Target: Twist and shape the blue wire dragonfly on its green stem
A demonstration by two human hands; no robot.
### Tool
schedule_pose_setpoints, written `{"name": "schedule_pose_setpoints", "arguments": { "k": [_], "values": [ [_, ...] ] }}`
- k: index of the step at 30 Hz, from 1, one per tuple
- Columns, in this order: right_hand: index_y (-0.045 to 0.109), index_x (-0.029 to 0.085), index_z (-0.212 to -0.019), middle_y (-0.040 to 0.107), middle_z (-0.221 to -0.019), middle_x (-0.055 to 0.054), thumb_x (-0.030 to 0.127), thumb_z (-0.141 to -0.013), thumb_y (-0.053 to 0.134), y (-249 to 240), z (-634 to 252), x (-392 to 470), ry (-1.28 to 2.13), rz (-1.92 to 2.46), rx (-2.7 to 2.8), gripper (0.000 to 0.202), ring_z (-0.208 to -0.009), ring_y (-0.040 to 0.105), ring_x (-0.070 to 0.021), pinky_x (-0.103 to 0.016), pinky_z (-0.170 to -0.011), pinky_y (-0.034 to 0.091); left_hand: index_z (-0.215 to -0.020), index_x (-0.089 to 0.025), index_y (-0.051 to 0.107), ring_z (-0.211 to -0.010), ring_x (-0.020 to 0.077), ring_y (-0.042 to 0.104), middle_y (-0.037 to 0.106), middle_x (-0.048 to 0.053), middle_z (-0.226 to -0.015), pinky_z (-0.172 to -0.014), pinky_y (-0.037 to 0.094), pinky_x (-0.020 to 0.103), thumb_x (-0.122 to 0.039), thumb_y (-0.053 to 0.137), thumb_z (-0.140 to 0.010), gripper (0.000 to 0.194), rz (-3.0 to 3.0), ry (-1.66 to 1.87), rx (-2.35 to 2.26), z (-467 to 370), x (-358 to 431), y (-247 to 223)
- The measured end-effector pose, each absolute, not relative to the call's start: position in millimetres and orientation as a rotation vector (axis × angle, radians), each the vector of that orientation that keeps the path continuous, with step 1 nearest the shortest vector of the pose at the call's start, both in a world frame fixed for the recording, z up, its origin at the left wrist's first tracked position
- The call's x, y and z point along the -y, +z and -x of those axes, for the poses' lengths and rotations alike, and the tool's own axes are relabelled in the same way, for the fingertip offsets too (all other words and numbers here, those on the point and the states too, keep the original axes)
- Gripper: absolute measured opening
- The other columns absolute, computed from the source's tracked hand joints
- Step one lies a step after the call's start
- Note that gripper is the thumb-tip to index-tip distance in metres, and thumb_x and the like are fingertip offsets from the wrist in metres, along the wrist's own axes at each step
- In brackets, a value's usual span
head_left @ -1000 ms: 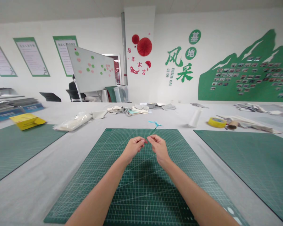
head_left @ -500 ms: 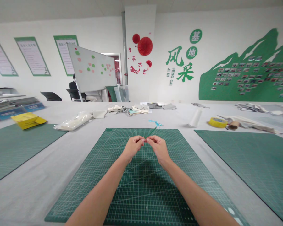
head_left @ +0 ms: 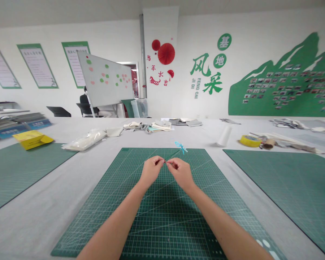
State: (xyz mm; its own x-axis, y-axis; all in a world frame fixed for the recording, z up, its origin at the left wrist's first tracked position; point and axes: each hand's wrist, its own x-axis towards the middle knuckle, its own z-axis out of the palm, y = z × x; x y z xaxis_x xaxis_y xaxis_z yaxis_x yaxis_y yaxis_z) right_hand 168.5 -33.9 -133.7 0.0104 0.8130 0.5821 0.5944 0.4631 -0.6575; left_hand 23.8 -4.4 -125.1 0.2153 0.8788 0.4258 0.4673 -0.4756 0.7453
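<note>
– Where is the green stem found?
– It is held at the fingers, its near end hidden where the two pinches almost meet; a blue piece is borne at its far end.
– How is its long axis set?
– Slantwise, pointed forward and to the right; how steeply it is raised cannot be told.
– Which hand is nearer the blue piece?
– The right hand, over whose fingertips the stem is slanted. Only the near end is reached by the left hand.
– And the fingers?
– Both pairs are pinched narrow on that end; by which the weight is carried cannot be seen.
– What lies beneath?
– A cutting mat, laid on the table. Well apart, a yellow tape roll is seen rightward.
</note>
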Motion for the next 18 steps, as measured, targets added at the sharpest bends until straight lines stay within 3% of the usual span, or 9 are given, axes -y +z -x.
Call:
{"name": "schedule_pose_setpoints", "arguments": {
  "k": [10,18],
  "values": [
    [0.063,0.019,-0.084,0.061,-0.076,-0.004,0.022,-0.086,0.043,-127,-176,39,-0.286,1.320,1.947,0.020,-0.064,0.053,-0.0129,-0.023,-0.058,0.032,-0.081,-0.021,0.064,-0.074,0.0150,0.054,0.062,0.002,-0.080,-0.065,0.036,0.025,-0.029,0.042,-0.086,0.024,-2.322,1.151,-1.537,-20,11,-125],
    [0.063,0.018,-0.086,0.061,-0.074,-0.005,0.024,-0.091,0.037,-121,-182,42,-0.449,1.311,2.040,0.027,-0.068,0.054,-0.0144,-0.025,-0.060,0.031,-0.083,-0.021,0.064,-0.078,0.0186,0.047,0.059,0.005,-0.078,-0.072,0.033,0.031,-0.023,0.039,-0.089,0.026,-2.687,1.158,-1.661,-17,17,-118]
  ]
}}
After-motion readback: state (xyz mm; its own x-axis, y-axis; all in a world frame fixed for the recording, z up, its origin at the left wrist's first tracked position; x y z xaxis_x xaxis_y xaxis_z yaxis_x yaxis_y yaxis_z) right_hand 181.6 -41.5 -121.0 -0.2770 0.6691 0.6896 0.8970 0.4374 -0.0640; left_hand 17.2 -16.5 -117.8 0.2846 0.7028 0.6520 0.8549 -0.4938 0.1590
